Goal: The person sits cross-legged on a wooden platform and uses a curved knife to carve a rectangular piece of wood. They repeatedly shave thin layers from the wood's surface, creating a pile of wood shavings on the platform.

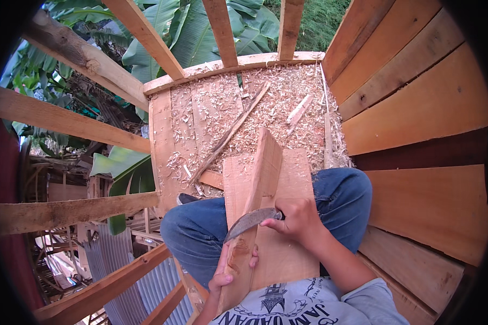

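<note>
A long wooden plank (264, 172) stands on edge, tilted away from me, over a wide flat board (293, 238) lying across my lap. My left hand (226, 269) grips the plank near its close end, thumb on one side and fingertips showing on the other. In my right hand (296, 218) is a curved knife (249, 221), my fist wrapped round its handle. The dark blade crosses the plank's upper edge just beyond my left hand, its tip pointing left. Most of the handle is hidden in my fist.
Wood shavings (303, 130) cover much of the plank floor (162, 130) ahead. A long thin strip of wood (233, 130) and a short pale offcut (300, 110) lie among them. Railing slats (76, 116) with gaps edge the left and far sides; a board wall (417, 114) rises on the right.
</note>
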A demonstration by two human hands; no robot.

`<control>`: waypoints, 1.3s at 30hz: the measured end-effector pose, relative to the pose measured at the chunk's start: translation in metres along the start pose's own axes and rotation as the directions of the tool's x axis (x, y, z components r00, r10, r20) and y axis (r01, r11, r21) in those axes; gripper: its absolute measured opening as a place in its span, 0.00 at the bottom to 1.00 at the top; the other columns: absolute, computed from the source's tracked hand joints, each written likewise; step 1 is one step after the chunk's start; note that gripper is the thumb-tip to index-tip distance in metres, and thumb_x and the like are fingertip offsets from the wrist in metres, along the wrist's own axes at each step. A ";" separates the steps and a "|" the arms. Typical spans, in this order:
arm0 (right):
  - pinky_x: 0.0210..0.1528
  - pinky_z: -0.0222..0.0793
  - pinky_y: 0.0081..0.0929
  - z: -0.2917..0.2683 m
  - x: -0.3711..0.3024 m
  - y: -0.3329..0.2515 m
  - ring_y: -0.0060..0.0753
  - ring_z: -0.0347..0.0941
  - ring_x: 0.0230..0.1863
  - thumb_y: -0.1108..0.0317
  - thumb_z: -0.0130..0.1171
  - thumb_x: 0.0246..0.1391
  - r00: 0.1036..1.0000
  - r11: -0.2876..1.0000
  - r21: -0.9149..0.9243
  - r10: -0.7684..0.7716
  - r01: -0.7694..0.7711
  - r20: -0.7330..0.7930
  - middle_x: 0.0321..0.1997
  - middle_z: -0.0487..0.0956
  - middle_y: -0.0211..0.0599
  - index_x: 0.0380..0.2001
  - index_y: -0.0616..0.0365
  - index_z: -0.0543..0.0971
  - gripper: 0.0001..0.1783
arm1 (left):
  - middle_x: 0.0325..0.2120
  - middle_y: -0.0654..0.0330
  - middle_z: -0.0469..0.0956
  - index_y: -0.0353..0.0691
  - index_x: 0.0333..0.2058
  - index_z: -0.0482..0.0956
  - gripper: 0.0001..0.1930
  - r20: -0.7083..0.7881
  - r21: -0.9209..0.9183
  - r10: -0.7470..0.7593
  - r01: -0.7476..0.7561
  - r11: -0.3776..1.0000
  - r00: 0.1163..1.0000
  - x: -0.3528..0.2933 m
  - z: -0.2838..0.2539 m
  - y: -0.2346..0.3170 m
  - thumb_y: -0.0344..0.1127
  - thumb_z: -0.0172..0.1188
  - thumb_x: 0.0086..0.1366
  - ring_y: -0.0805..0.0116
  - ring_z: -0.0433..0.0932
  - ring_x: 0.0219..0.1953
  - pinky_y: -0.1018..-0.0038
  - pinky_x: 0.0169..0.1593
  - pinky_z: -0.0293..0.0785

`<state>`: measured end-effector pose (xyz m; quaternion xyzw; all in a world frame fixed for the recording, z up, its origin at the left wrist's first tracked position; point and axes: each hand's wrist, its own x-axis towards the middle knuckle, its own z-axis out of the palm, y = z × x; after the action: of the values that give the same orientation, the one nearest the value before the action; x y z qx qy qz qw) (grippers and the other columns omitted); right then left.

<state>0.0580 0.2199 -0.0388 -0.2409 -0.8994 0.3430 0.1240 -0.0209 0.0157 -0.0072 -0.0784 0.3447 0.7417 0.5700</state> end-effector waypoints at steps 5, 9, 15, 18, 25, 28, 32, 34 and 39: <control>0.24 0.69 0.40 -0.016 0.038 0.045 0.50 0.75 0.20 0.33 0.50 0.53 0.911 0.928 -0.015 0.363 -0.373 -0.197 0.13 0.73 0.47 0.14 0.62 0.74 0.38 | 0.43 0.49 0.66 0.40 0.55 0.55 0.44 0.048 0.088 0.030 -0.034 0.996 0.998 -0.002 0.002 -0.003 0.46 0.64 0.38 0.65 0.65 0.41 0.70 0.49 0.60; 0.26 0.67 0.40 -0.042 0.041 0.070 0.54 0.76 0.25 0.36 0.48 0.57 0.836 0.864 0.121 0.504 -0.489 -0.216 0.14 0.70 0.53 0.17 0.65 0.75 0.37 | 0.43 0.50 0.67 0.40 0.55 0.55 0.44 0.102 0.144 0.025 -0.040 0.989 0.994 -0.008 -0.007 -0.004 0.47 0.65 0.39 0.65 0.65 0.41 0.70 0.49 0.60; 0.25 0.70 0.40 -0.025 -0.014 -0.027 0.54 0.75 0.20 0.41 0.58 0.51 0.974 0.967 0.140 0.201 -0.214 0.101 0.14 0.74 0.48 0.23 0.60 0.81 0.28 | 0.45 0.49 0.67 0.39 0.56 0.55 0.45 0.085 0.142 0.005 -0.017 0.990 0.996 -0.002 -0.006 -0.003 0.48 0.65 0.39 0.65 0.67 0.42 0.70 0.51 0.60; 0.22 0.69 0.39 -0.011 -0.018 -0.027 0.53 0.75 0.21 0.36 0.57 0.50 0.983 0.987 0.086 0.119 -0.132 0.141 0.13 0.71 0.46 0.16 0.60 0.75 0.33 | 0.45 0.49 0.68 0.39 0.56 0.55 0.45 0.041 0.143 0.022 -0.028 0.989 0.999 -0.005 -0.003 -0.001 0.48 0.65 0.40 0.64 0.67 0.43 0.70 0.51 0.60; 0.20 0.68 0.38 -0.013 0.029 0.034 0.48 0.75 0.18 0.29 0.51 0.48 0.972 0.962 -0.172 0.189 -0.212 -0.143 0.12 0.73 0.44 0.15 0.59 0.76 0.39 | 0.43 0.49 0.67 0.38 0.54 0.56 0.42 0.027 0.122 0.035 -0.038 0.992 0.999 -0.005 0.001 -0.001 0.48 0.63 0.40 0.65 0.66 0.41 0.70 0.50 0.60; 0.22 0.69 0.39 -0.009 0.026 0.028 0.49 0.75 0.19 0.29 0.51 0.48 0.965 0.963 -0.151 0.199 -0.225 -0.171 0.13 0.74 0.45 0.16 0.60 0.77 0.39 | 0.43 0.49 0.67 0.38 0.54 0.56 0.42 0.063 0.120 0.048 -0.056 0.991 0.997 -0.004 -0.004 -0.003 0.48 0.63 0.40 0.66 0.66 0.41 0.70 0.51 0.60; 0.29 0.70 0.44 -0.006 0.024 0.025 0.54 0.76 0.25 0.31 0.49 0.52 0.925 0.925 -0.135 0.325 -0.354 -0.196 0.16 0.75 0.50 0.19 0.62 0.79 0.38 | 0.43 0.50 0.67 0.39 0.54 0.56 0.43 0.063 0.151 0.050 -0.059 0.987 0.997 -0.005 -0.005 -0.003 0.47 0.64 0.40 0.66 0.66 0.41 0.70 0.51 0.60; 0.32 0.70 0.46 -0.013 0.033 0.033 0.56 0.76 0.28 0.33 0.48 0.54 0.865 0.872 -0.118 0.438 -0.475 -0.245 0.18 0.76 0.53 0.21 0.63 0.79 0.38 | 0.43 0.50 0.67 0.40 0.54 0.56 0.42 0.072 0.162 0.050 -0.061 0.985 0.996 -0.008 -0.005 -0.003 0.47 0.64 0.40 0.66 0.66 0.41 0.70 0.52 0.60; 0.32 0.68 0.45 -0.036 0.038 0.053 0.58 0.75 0.28 0.36 0.47 0.56 0.809 0.836 -0.007 0.530 -0.549 -0.255 0.18 0.75 0.55 0.22 0.64 0.78 0.36 | 0.44 0.51 0.68 0.40 0.54 0.55 0.42 0.120 0.265 0.037 -0.068 0.962 0.992 -0.018 -0.010 -0.002 0.43 0.64 0.40 0.66 0.66 0.42 0.70 0.52 0.60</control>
<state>0.0577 0.2937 -0.0463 -0.5312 -0.7849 0.2954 0.1206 -0.0155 -0.0045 -0.0063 0.0514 0.4108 0.7063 0.5742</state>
